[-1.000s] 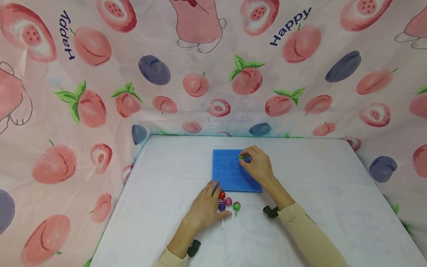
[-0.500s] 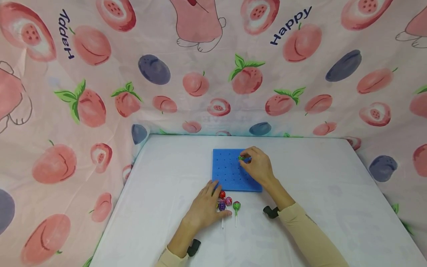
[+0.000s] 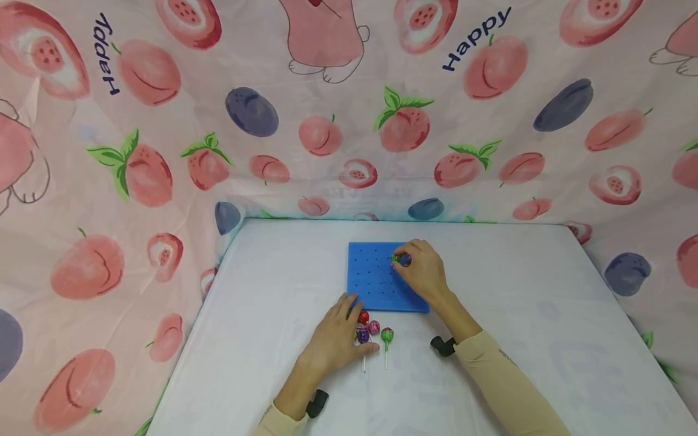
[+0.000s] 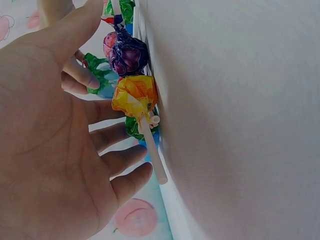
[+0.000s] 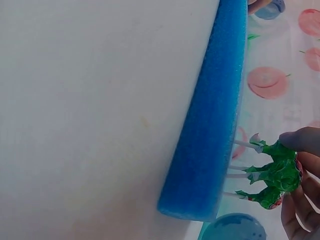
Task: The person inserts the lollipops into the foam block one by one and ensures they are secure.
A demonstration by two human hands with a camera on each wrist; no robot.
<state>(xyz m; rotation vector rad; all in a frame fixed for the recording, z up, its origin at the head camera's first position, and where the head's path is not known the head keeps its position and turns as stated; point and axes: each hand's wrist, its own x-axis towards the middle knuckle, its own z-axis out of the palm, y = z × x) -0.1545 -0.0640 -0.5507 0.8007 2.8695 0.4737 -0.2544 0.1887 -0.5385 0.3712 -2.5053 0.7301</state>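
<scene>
Of the two hands, the left (image 3: pixel 335 339) is sheltering loose lollipops (image 3: pixel 363 335) on the table (image 3: pixel 262 315), spread, contact unclear; farther off, the right (image 3: pixel 422 269) is pinching a green-wrapped lollipop (image 3: pixel 395 258) at the perforated blue foam board's (image 3: pixel 362 290) far right, apparently seating it. The next move is probably calling for pressing, then releasing. The left is partly covering the pile; which standing stick (image 5: pixel 244 144) the pinch is governing is remaining uncertain.

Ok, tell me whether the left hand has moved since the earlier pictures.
No: in the head view, the left hand shows no visible shift any way against the blue board.
</scene>
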